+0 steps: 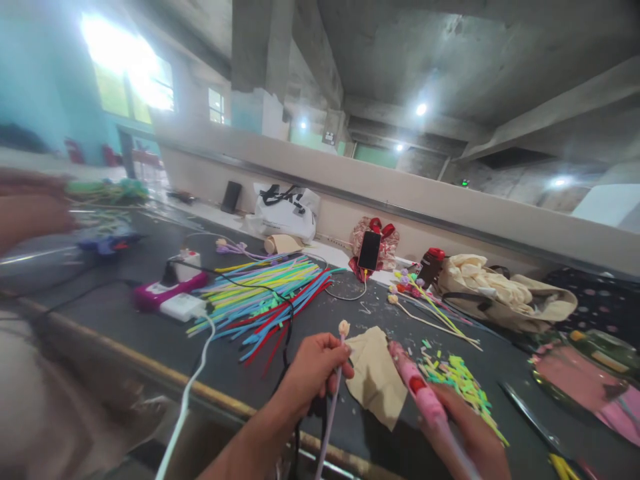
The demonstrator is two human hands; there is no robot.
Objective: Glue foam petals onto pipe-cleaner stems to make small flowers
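Note:
My left hand [314, 368] pinches a pale lavender stem [334, 413] topped with a small cream flower bud [344, 328]. The stem stands nearly upright, its lower end running past the bottom edge of the view. In my right hand [473, 427] is a pink glue gun [424, 399] with a red trigger, its tip pointing up and left, apart from the bud. A wrinkled beige cloth [376, 377] lies on the dark table between both hands. Short yellow and green cut pieces [457, 383] are scattered just beyond my right hand.
Left of centre lies a bundle of colourful stems [270, 293], near a purple power strip [173, 293] with trailing cords. A phone [370, 250] leans at the back; finished-looking flower stems [425, 307] lie to its right. Scissors [533, 417] rest at right. Another person's arm [33, 207] reaches in at left.

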